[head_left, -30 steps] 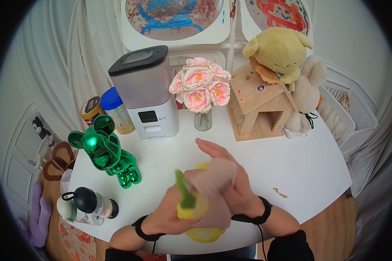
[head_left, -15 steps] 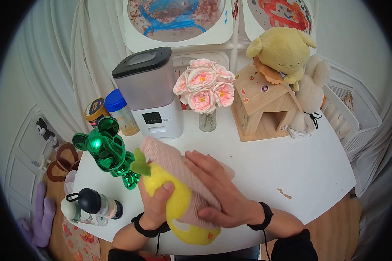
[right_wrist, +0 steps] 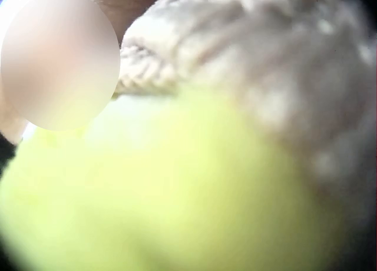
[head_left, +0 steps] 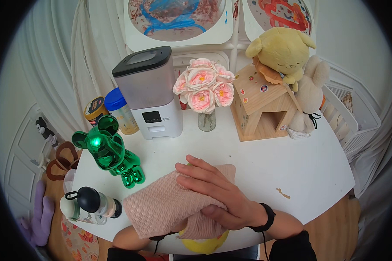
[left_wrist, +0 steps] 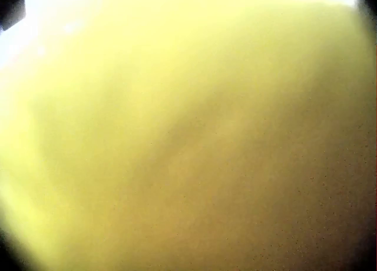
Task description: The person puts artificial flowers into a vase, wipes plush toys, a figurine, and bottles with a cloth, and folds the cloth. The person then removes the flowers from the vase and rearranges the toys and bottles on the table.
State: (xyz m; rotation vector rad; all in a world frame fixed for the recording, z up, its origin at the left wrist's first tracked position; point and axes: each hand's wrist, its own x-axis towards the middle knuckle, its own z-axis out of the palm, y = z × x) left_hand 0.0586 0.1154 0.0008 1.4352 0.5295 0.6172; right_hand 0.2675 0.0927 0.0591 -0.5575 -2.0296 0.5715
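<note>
A pink textured cloth [head_left: 154, 204] lies draped over a yellow plush toy [head_left: 204, 245] at the table's near edge. In the head view only the toy's lower rounded end shows. My right hand [head_left: 217, 193] presses on the cloth from above, fingers long and straight, thumb spread against a fold. Most of my left hand [head_left: 177, 227] is hidden under the cloth, where it holds the toy. Yellow plush [left_wrist: 147, 106] fills the left wrist view, blurred. The right wrist view has the yellow toy [right_wrist: 165, 194] below and the bunched cloth [right_wrist: 283, 65] above it.
On the white table [head_left: 265, 165], a shiny green bear figure [head_left: 113, 150] and bottles [head_left: 93, 204] stand left. Behind are lidded jars [head_left: 117, 108], a pet feeder [head_left: 157, 113], a flower vase [head_left: 207, 119] and a wooden house [head_left: 265, 108] topped by a plush [head_left: 281, 54].
The cloth has swung left and down, covering the toy's body, green leaf and my left hand, which were visible half a second ago. My right hand stays on the cloth.
</note>
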